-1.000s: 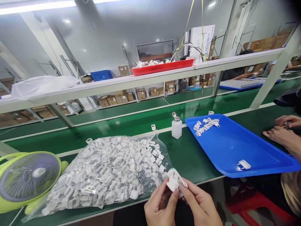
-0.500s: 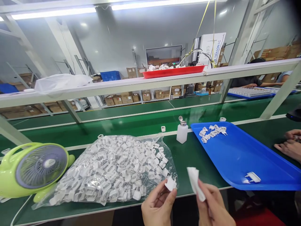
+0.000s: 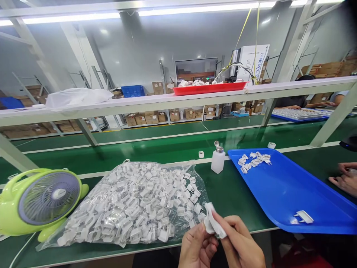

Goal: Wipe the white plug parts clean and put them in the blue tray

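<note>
Between the fingers of my left hand point(image 3: 195, 247) is a white plug housing point(image 3: 208, 226), mostly covered by a cloth. My right hand point(image 3: 241, 242) pinches that folded white cloth point(image 3: 216, 223) and presses it against the housing. Both hands meet at the front edge of the green bench. Just left of them, a clear plastic bag point(image 3: 119, 204) spreads over the bench, heaped with many more white plug housings. On the right, a blue tray point(image 3: 290, 186) carries a cluster of housings point(image 3: 252, 162) at its far left corner and a single housing point(image 3: 304, 216) near its front.
A white pump bottle point(image 3: 218, 160) with its lid up stands behind my hands. A green fan point(image 3: 44, 201) sits at far left. Above runs a shelf with a red tray point(image 3: 209, 88). Another person's hands point(image 3: 346, 178) are at the right edge.
My hands have come together. The right hand moved left, bringing the cloth onto the plug housing in my left hand, which shifted slightly right.
</note>
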A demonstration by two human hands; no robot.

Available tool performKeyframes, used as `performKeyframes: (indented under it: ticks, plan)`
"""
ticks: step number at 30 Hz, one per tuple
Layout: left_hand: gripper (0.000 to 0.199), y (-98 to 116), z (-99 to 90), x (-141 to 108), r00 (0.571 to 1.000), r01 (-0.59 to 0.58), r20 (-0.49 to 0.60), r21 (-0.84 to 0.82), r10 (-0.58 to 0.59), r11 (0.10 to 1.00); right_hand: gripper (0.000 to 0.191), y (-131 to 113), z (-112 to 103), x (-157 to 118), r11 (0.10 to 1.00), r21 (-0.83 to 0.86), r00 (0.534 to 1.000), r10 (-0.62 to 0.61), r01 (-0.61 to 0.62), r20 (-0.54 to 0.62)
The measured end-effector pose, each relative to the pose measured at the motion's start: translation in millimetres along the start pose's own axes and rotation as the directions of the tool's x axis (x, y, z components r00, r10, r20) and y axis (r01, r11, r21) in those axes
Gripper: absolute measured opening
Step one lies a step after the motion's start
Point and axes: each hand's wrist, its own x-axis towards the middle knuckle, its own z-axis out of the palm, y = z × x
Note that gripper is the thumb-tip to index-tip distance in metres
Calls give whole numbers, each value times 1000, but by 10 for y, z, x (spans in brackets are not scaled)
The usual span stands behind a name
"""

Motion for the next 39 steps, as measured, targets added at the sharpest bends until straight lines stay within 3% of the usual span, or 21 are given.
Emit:
performKeyframes:
  ticks: [2, 4, 6, 8, 10, 11, 12, 13, 14, 15, 17, 19, 20, 22, 23, 24, 25, 27, 29, 33, 39]
  plan:
    - [40, -10, 25, 6, 999, -34, 12, 14, 33, 999, 48, -42, 7, -8, 996, 65, 998, 62, -64, 27]
    - [43, -32, 50, 19, 997, -76, -12, 32, 77, 997, 41, -32, -19, -8, 966, 125, 974, 219, -225, 59]
    - [45, -67, 65, 41, 988, -136, -66, 47, 139, 990, 34, 27, -54, 9, 869, 204, 892, 433, -451, 129]
    - [47, -108, 61, 72, 978, -175, -108, 48, 179, 983, 35, 101, -68, 47, 682, 365, 769, 603, -634, 211]
    - [45, -138, 41, 108, 981, -146, -128, 29, 148, 989, 40, 155, -58, 94, 470, 553, 675, 693, -689, 253]
    - [44, -146, 26, 125, 984, -109, -138, 14, 110, 994, 42, 168, -52, 115, 415, 619, 654, 725, -667, 217]
    - [41, -149, 12, 139, 986, -68, -152, 0, 67, 998, 42, 173, -52, 132, 428, 640, 646, 750, -638, 142]
    - [37, -147, -2, 150, 985, -28, -168, -15, 25, 999, 40, 172, -61, 141, 510, 602, 659, 751, -614, 35]
    - [34, -143, -14, 157, 984, 5, -180, -30, -10, 1000, 36, 167, -79, 145, 639, 505, 708, 702, -580, -74]
    - [32, -138, -22, 160, 982, 30, -183, -46, -38, 998, 32, 161, -106, 142, 778, 362, 798, 588, -513, -131]
    - [29, -133, -32, 157, 983, 62, -167, -71, -73, 996, 38, 162, -171, 123, 968, 94, 972, 236, -235, -2]
    - [29, -145, -40, 154, 986, 70, -148, -68, -80, 995, 53, 191, -229, 94, 999, 29, 980, -46, 41, 193]
    - [31, -162, -47, 156, 987, 65, -142, -44, -71, 997, 56, 218, -250, 78, 997, 21, 974, -79, 77, 214]
    - [39, -221, -75, 174, 991, 20, -131, 57, -12, 998, 49, 297, -282, 53, 994, -9, 987, 111, -111, 113]
    - [43, -263, -95, 190, 991, -28, -125, 130, 44, 991, 42, 343, -300, 47, 957, 23, 957, 288, -289, 25]
    - [47, -312, -118, 212, 986, -88, -119, 211, 115, 974, 37, 391, -325, 46, 877, 111, 879, 475, -468, -46]
    - [51, -362, -139, 240, 975, -151, -114, 295, 192, 944, 37, 436, -362, 51, 754, 244, 763, 642, -610, -78]
    - [57, -456, -160, 317, 940, -255, -90, 458, 329, 851, 41, 505, -477, 67, 495, 505, 552, 832, -707, -43]
    - [56, -521, -115, 430, 913, -326, 5, 612, 408, 721, 40, 538, -648, 67, 366, 625, 462, 887, -689, -11]
    - [36, -604, 262, 823, 850, -496, 399, 825, 345, 270, 38, 500, -1052, -30, 353, 632, 423, 905, -689, -45]
    - [26, -1052, 1137, 1605, 738, -671, 653, 735, 170, 93, 42, 363, -1414, -237, 429, 624, 495, 865, -653, -76]
